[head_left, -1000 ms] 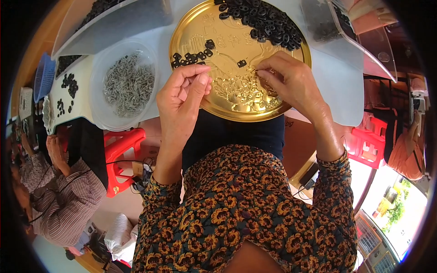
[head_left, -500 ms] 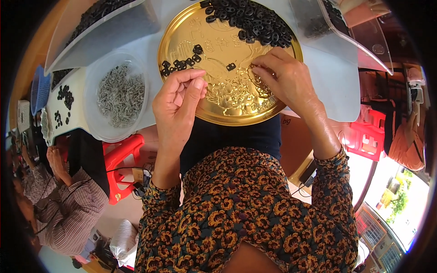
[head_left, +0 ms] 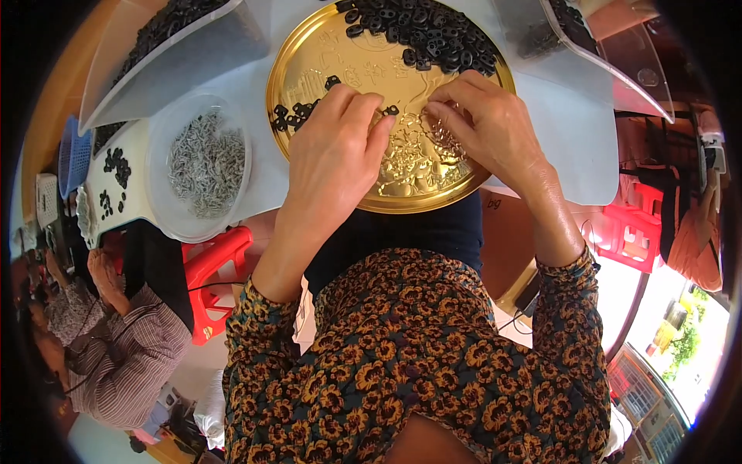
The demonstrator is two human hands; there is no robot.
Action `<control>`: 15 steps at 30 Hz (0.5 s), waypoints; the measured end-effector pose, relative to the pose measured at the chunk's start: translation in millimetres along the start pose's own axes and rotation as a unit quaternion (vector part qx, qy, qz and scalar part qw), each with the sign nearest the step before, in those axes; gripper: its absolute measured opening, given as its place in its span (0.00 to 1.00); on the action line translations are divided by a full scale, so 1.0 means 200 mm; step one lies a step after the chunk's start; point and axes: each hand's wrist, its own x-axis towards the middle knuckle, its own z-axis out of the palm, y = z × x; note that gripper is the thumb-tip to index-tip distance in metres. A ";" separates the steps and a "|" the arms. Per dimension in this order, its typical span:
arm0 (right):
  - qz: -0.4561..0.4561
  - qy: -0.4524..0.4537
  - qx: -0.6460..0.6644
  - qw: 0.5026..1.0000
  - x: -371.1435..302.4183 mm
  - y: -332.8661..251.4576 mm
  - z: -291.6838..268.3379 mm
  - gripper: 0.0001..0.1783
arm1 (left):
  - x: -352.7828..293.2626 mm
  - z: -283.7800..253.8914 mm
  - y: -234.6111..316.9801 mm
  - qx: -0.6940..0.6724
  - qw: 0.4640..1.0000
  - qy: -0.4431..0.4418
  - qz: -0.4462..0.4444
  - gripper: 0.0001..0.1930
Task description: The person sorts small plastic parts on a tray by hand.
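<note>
A round gold tray with raised patterns lies in front of me. My left hand is over its left part, back upward, fingers closed together. Its fingertips meet beside a small black part; whether they grip it or something else is hidden. My right hand is over the tray's right side, thumb and forefinger pinched together; what lies between them is too small to make out. A heap of black plastic parts with holes covers the tray's far right. A small group of similar black parts sits left of my left hand.
Left of the tray stands a clear round tub of small grey metal pieces. Clear bins holding black parts flank the far side. Another person sits at left. Red stools stand on both sides.
My left hand has moved right and turned from palm up to back up, its fingertips now beside the lone black part. My right hand stays nearly in place.
</note>
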 end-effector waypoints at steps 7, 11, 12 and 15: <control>0.002 0.018 0.015 1.000 -0.03 0.02 -0.03 0.08 | 0.04 0.04 -0.04 0.055 0.996 -0.049 0.042 0.06; 0.005 0.020 0.025 0.999 -0.05 0.04 -0.03 0.08 | 0.05 0.04 -0.03 0.011 0.997 -0.071 0.013 0.06; 0.006 0.020 0.026 0.999 -0.06 0.04 -0.04 0.08 | 0.05 0.05 -0.04 0.012 0.997 -0.073 0.013 0.06; 0.017 0.029 0.059 0.998 -0.07 0.03 -0.06 0.08 | 0.05 0.05 -0.06 -0.025 0.998 -0.051 0.024 0.05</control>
